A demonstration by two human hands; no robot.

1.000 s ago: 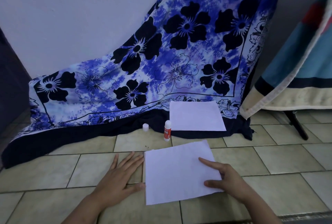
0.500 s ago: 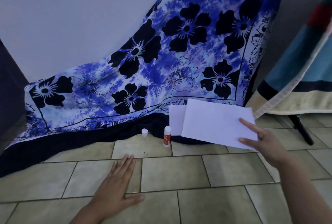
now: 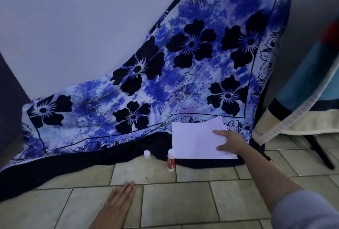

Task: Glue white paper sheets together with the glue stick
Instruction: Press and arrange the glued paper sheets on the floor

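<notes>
Gripped sheet (image 3: 194, 142) now upon cloth (image 3: 165, 91)

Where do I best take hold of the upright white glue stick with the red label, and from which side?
Pinch the white glue stick round its red-labelled middle, coming from the left with the left hand. It stands upright, the white paper sheets lie close on its right, and the small white cap stands apart, so its top is probably bare glue.
</notes>
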